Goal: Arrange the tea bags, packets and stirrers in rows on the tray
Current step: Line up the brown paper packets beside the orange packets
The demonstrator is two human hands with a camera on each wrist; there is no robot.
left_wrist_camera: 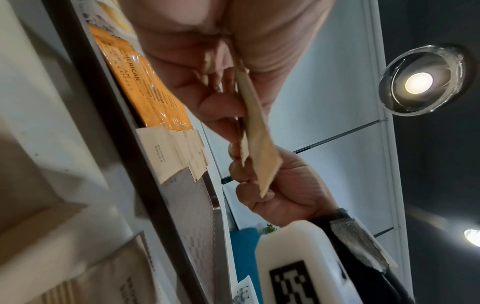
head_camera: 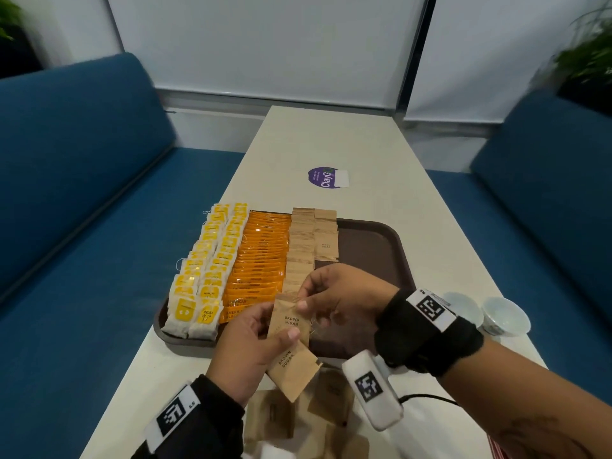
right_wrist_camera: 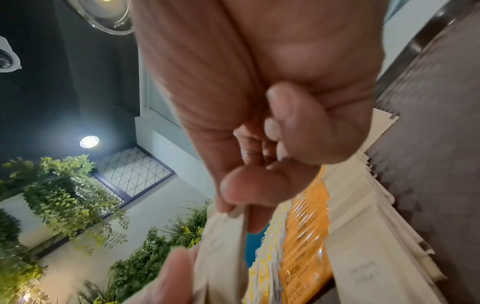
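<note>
Head view: the left hand (head_camera: 245, 342) grips a small stack of brown sugar packets (head_camera: 291, 346) above the near edge of the brown tray (head_camera: 374, 240), thumb pressed on top. The right hand (head_camera: 337, 299) pinches the top packet's upper corner between thumb and forefinger. On the tray lie rows of yellow tea bags (head_camera: 205, 270), orange coffee sachets (head_camera: 261, 260) and brown sugar packets; loose packets (head_camera: 331, 402) lie on the table (head_camera: 364, 144)

Left wrist view: fingers (left_wrist_camera: 213, 102) curl round the packets, seen edge-on

Right wrist view: thumb and forefinger (right_wrist_camera: 246, 189) pinch the packet edge, other fingers curled in
</note>
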